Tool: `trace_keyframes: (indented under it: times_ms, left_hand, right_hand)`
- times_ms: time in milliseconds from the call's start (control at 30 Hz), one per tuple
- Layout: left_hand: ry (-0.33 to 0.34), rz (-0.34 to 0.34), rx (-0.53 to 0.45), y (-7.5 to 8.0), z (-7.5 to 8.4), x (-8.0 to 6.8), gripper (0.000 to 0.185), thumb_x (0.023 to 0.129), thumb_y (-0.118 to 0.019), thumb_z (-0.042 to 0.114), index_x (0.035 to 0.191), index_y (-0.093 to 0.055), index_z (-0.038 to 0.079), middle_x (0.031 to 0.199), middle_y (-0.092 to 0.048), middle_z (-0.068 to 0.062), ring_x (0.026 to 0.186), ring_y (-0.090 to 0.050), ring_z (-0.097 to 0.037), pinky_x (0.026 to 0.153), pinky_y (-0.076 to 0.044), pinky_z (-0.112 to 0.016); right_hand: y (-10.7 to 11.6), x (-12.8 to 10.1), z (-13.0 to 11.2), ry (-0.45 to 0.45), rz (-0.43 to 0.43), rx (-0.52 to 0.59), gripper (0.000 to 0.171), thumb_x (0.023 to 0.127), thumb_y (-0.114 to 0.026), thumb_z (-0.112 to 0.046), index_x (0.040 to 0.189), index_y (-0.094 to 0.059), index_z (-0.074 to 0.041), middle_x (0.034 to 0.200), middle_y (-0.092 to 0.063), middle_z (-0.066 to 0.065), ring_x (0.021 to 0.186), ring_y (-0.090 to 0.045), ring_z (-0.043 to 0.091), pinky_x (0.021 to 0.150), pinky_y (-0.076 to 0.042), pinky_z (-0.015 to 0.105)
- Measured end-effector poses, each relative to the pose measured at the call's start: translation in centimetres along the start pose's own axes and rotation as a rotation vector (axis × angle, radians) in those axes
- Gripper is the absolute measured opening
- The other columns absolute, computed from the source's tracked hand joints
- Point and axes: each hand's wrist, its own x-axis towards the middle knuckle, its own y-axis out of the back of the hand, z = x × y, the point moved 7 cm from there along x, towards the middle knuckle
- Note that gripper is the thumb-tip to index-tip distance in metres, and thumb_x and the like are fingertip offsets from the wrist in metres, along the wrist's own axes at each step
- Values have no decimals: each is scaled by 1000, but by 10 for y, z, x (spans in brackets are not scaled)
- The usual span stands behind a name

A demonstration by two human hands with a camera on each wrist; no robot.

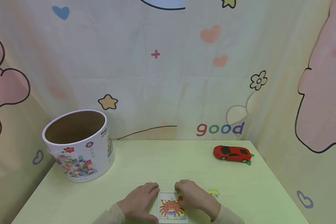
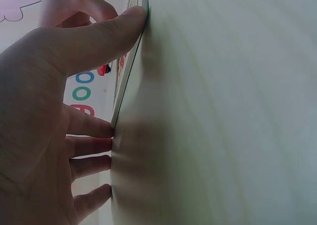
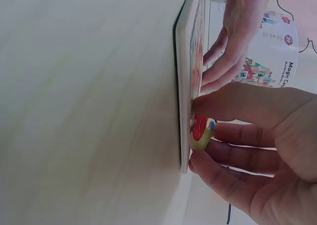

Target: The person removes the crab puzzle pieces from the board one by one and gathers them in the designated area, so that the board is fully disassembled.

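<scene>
Near the front of the pale table, a white-rimmed puzzle tray lying flat, with a red crab picture set inside; along the tray's left side, left hand with fingers spread and fairly straight, thumb and index fingertip touching the rim; at the far right corner, right hand pinching a red puzzle piece with yellowish border, seated or just above the tray, cannot tell which; beside the right wrist, a small yellow piece on the table; farther left, a white bucket, open-topped, brown inner wall showing, bottom hidden, contents impossible to tell; far right, a red toy car, green bits showing at its rear.
</scene>
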Motion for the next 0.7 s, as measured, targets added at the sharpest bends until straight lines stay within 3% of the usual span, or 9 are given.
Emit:
trace_keyframes:
  times_ms: [233, 533, 700]
  left_hand:
    - [-2, -2, 11, 1, 1, 1, 103, 71, -60, 80, 141, -45, 7, 146, -43, -9, 136, -41, -25, 111, -40, -42]
    - [10, -10, 6, -1, -2, -1, 103, 70, -60, 81, 141, -45, 8, 146, -42, -7, 136, -41, -24, 111, -41, -42]
    - [5, -6, -10, -2, -1, -1, 104, 71, -59, 81, 142, -44, 7, 147, -42, -8, 136, -40, -25, 111, -40, -43]
  right_hand:
    - [-2, 0, 3, -11, -1, 14, 33, 73, -81, -19, 103, -66, -15, 87, -57, -11, 76, -48, 4, 68, -48, 19]
    - [6, -3, 1, 67, 59, 24, 30, 75, -78, -16, 102, -66, -10, 87, -58, -8, 74, -46, 4, 65, -46, 19]
    - [12, -5, 5, 61, 68, 11, 30, 77, -78, -16, 104, -67, -11, 88, -59, -9, 75, -46, 4, 67, -46, 20]
